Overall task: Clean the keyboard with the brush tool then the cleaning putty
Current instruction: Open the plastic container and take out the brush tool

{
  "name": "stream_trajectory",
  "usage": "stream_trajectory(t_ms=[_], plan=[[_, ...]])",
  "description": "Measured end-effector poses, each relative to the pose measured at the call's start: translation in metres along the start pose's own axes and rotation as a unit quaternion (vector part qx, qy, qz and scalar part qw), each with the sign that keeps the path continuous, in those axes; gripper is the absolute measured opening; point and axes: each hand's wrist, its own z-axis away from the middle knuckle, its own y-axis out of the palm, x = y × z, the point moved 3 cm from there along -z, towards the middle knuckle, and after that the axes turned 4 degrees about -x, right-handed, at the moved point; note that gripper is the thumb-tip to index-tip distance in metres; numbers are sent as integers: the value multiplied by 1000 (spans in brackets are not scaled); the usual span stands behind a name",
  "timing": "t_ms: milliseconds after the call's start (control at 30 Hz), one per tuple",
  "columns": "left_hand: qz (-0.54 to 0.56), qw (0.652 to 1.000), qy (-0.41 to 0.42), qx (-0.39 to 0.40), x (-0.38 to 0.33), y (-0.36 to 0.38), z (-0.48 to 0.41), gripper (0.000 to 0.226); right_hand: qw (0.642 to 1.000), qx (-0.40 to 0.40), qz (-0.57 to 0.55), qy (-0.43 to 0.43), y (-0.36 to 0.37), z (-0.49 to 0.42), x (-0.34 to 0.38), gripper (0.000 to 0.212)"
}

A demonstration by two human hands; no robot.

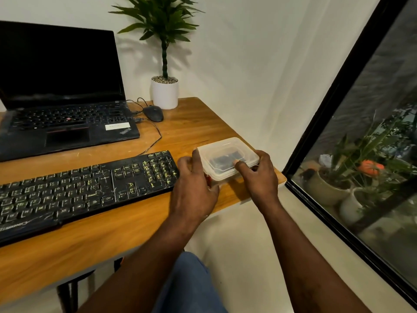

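Note:
A black keyboard [85,188] with dusty, pale-marked keys lies on the wooden desk [135,227]. To its right, at the desk's corner, sits a clear plastic container [225,150] with a lid and something dark inside. My left hand [194,184] grips the container's left side, thumb up against the lid's edge. My right hand [259,175] holds its right side, with the thumb pressed on top of the lid. A bit of red shows under my left hand; I cannot tell what it is. No brush is in view.
An open black laptop [65,105] stands at the back left, with a black mouse [154,113] and cables beside it. A potted plant in a white pot [165,93] stands at the back. The desk edge and a dark-framed window [338,105] are right of the container.

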Motion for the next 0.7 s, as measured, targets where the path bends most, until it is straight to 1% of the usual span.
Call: stream_trajectory(t_ms=[133, 233, 300, 367, 433, 467, 600, 700], plan=[[15, 1000, -7, 13, 2, 1, 1, 125, 999, 21, -26, 17, -2, -4, -4, 69], [43, 998, -28, 48, 3, 3, -2, 137, 999, 37, -27, 20, -2, -8, -5, 63], [49, 997, -38, 55, 3, 3, -3, 139, 998, 45, -26, 42, -2, -17, -6, 56], [66, 996, -45, 43, 5, 2, -2, 135, 995, 44, -28, 81, -3, -29, -6, 45], [84, 995, -50, 14, 8, 1, -1, 127, 992, 72, -8, 105, -5, -38, -1, 50], [86, 995, -49, 3, 10, 0, -1, 124, 989, 91, -7, 115, -5, -42, 2, 49], [72, 996, -39, -23, 12, -2, 2, 120, 970, 150, -87, 173, -7, -46, 5, 33], [75, 996, -33, -41, 11, -5, 4, 115, 967, 146, -125, 167, -7, -46, -2, 30]])
